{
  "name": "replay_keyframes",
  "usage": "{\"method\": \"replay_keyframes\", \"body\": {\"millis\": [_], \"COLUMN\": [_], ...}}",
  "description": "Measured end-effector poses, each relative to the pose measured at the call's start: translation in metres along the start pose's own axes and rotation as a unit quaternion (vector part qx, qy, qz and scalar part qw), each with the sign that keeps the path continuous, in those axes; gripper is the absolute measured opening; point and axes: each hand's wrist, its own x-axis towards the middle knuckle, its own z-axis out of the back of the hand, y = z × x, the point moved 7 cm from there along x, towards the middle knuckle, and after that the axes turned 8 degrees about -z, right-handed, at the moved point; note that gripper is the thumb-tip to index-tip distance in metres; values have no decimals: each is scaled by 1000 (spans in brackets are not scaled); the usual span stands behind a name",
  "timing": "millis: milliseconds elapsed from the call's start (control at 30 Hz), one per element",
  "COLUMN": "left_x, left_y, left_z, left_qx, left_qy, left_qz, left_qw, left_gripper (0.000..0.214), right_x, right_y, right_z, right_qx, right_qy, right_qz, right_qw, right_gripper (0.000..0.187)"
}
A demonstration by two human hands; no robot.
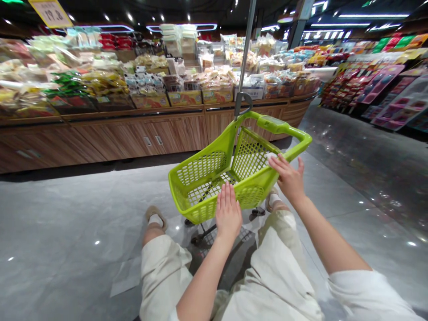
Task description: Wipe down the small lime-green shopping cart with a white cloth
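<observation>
A lime-green plastic shopping cart [200, 171] with lattice walls stands in front of me, holding no goods. My left hand [229, 213] lies flat against the near side rim, fingers straight and together, with nothing seen in it. Farther right, my right hand [290, 177] presses a small white tissue or cloth [272, 156] onto the rim close to the handle [306, 141]. Its thumb points up, away from the fingers, and most of the white piece is hidden beneath the fingertips. A grey metal pole [246, 49] rises at the cart's far handle corner.
Beyond the cart runs a wooden display counter [133, 138] heaped with packaged food. A price sign [51, 13] hangs at the upper left. More shelves [384, 93] stand at right. My feet are on the grey tiled floor [73, 232], either side of the cart.
</observation>
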Motion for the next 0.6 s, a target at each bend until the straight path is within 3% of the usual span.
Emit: {"method": "replay_keyframes", "body": {"millis": [67, 133, 267, 367, 467, 600], "left_x": [1, 2, 2, 1, 0, 0], "left_y": [-2, -4, -5, -4, 0, -1], "left_z": [0, -1, -3, -3, -2, -2], "left_qx": [-1, -2, 1, 8, 12, 13], "left_qy": [-1, -2, -4, -7, -1, 6], "left_qz": [3, 6, 7, 4, 6, 5], "left_qw": [1000, 1000, 1000, 1000, 1000, 1000], "left_gripper": [66, 67, 70, 68, 65, 62], "right_x": [3, -5, -38, -50, -33, 6], "right_y": [-8, 14, 100, 124, 84, 0], "right_z": [3, -5, -30, -35, -25, 0], "right_qx": [-10, 1, 60, 81, 53, -6], "right_qy": [-15, 0, 66, 101, 95, 8], "right_qz": [-45, -53, 35, 109, 116, 6], "right_qw": [999, 999, 995, 986, 987, 1000], "right_gripper": [66, 72, 75, 71, 72, 61]}}
